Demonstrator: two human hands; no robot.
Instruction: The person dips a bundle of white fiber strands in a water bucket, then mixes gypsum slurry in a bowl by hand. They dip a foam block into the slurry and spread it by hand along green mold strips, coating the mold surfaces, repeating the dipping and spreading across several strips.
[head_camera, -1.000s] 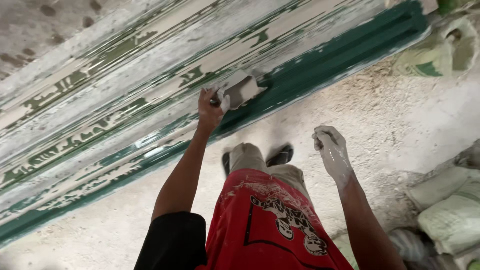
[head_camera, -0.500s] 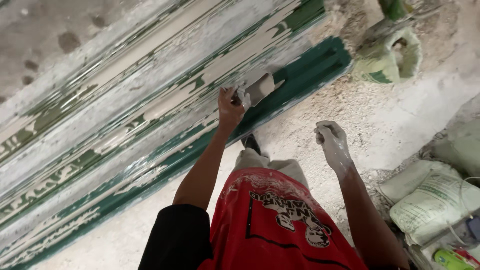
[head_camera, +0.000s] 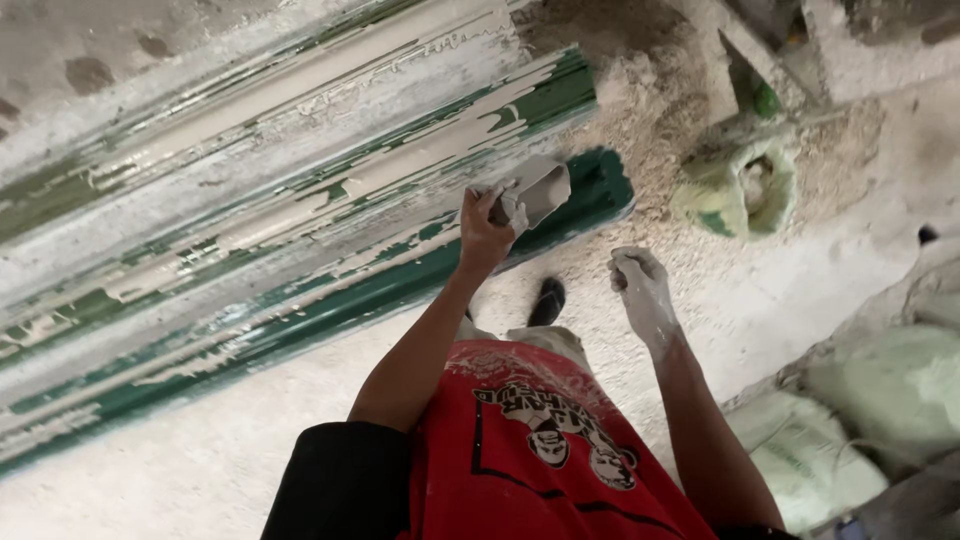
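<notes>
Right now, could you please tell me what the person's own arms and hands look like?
Both arms are bare to the shoulder area. The left arm emerges from a black sleeve. The right hand is caked in pale plaster-like dust running down the forearm. The left hand looks only lightly smeared. No gloves.

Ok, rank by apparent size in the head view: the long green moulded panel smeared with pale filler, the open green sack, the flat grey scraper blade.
1. Green moulded panel, by far largest.
2. Green sack.
3. Scraper blade, in the left hand.
The sack lies farther off, so its rank is unsure.
</notes>
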